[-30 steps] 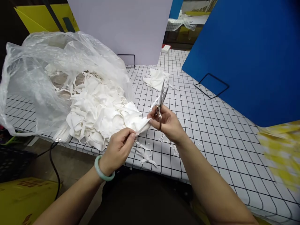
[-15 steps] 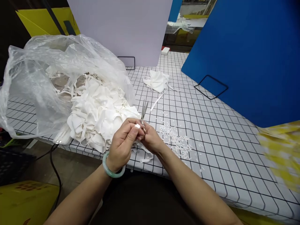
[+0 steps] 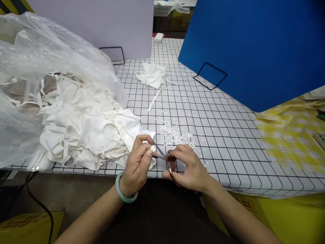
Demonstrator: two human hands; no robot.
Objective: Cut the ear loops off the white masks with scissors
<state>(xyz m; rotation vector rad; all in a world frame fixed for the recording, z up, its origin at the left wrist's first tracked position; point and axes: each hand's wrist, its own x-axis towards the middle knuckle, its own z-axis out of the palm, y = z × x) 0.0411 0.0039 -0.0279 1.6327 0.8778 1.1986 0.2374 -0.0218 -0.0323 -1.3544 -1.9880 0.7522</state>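
My left hand (image 3: 138,162), with a green bangle on the wrist, pinches a small white fabric piece (image 3: 153,148) at the table's near edge. My right hand (image 3: 189,167) grips small metal scissors (image 3: 162,156), whose blades point left and are parted around that piece. A heap of white fabric pieces (image 3: 83,125) spills from a clear plastic bag (image 3: 38,67) just left of my hands. Tiny white snippets (image 3: 175,135) lie scattered on the grid-patterned tablecloth (image 3: 228,135) beyond the scissors.
A lone white fabric piece with a strap (image 3: 152,76) lies farther back. A blue board (image 3: 254,51) on a wire stand rises at the right, a pale board (image 3: 101,23) at the back. Yellow checked cloth (image 3: 289,135) lies at the right edge.
The view has shifted, so everything sits further left and lower. My right hand swung the scissors from pointing up to pointing left at the piece in my left fingers.
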